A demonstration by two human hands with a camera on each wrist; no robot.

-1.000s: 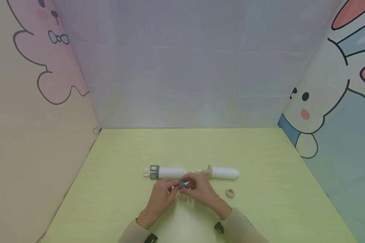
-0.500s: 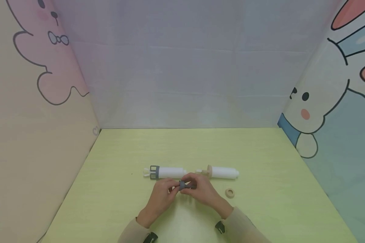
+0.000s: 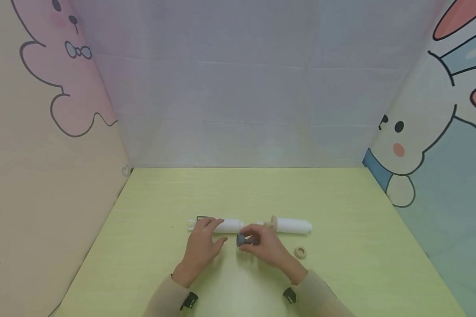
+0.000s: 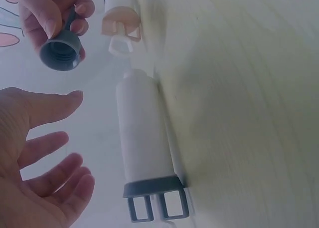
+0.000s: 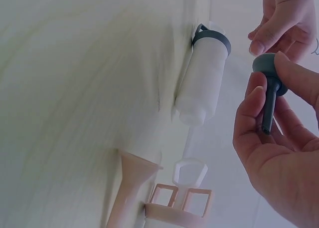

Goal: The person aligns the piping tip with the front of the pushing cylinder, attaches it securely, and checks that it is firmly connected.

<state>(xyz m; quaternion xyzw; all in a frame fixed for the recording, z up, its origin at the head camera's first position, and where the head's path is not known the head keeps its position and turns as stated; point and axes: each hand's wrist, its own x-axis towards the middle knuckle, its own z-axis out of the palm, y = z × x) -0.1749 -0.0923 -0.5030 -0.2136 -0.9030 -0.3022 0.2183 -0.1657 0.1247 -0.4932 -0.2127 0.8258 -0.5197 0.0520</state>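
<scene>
My right hand (image 3: 267,250) pinches a dark grey nozzle (image 4: 61,52) between thumb and fingers. The nozzle has a wide cup with screw threads inside and a thin tube on its other end. My left hand (image 3: 198,248) has its fingers spread and holds nothing. It is over the grey-collared end of a white syringe-like tube (image 3: 228,226) lying on the table; in the left wrist view the hand is apart from it, and its grey collar (image 4: 152,185) has two square loops. A second white tube (image 3: 292,225) with a beige collar lies to the right, beyond my right hand.
A beige ring-shaped piece (image 3: 300,252) is on the table right of my right hand. In the right wrist view a beige funnel-shaped nozzle (image 5: 132,173) stands beside the beige-collared tube. Printed cartoon cloths border the pale green table (image 3: 341,198).
My left hand has let go of the grey nozzle and moved left and away, its fingers spreading. The nozzle stays in my right hand, its cup now uncovered.
</scene>
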